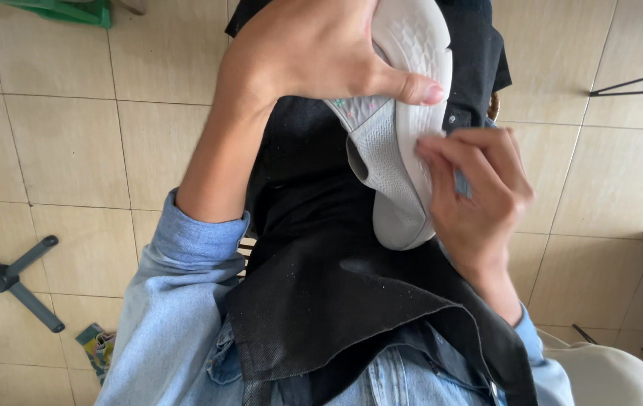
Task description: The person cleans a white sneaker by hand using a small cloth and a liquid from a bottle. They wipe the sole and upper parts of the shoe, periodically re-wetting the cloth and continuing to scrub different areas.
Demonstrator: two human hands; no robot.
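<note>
A light grey knit shoe with a white sole is held sideways above a black cloth apron that lies over my lap. My left hand grips the shoe's upper part from the top, thumb pressed against the sole. My right hand has its fingertips on the sole's edge near the heel, and something small and bluish shows between its fingers, too hidden to identify. Both forearms wear rolled-up light blue denim sleeves.
Beige floor tiles lie below. A grey star-shaped chair base stands at left, a green plastic object at top left, a small colourful wrapper on the floor, and thin black metal legs at right.
</note>
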